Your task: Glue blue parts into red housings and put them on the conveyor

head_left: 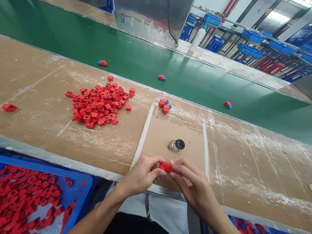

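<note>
Pinching a red part (166,167) from both sides, left hand (143,174) and right hand (195,188) clamp it above the bench (243,169) edge, probably for steadiness; the pile (98,105) lies within reach.

My one head camera looks forward and down, close over the desk (48,97), toward the green conveyor belt (146,61).

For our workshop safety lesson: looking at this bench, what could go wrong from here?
1. The left hand and right hand pinch the red part over the bench edge; it may slip and drop off.
2. The black-capped jar sits just beyond the hands; a reach could knock it.
3. The loose pile of red parts lies near the green belt; strays might slide onto it.
</note>
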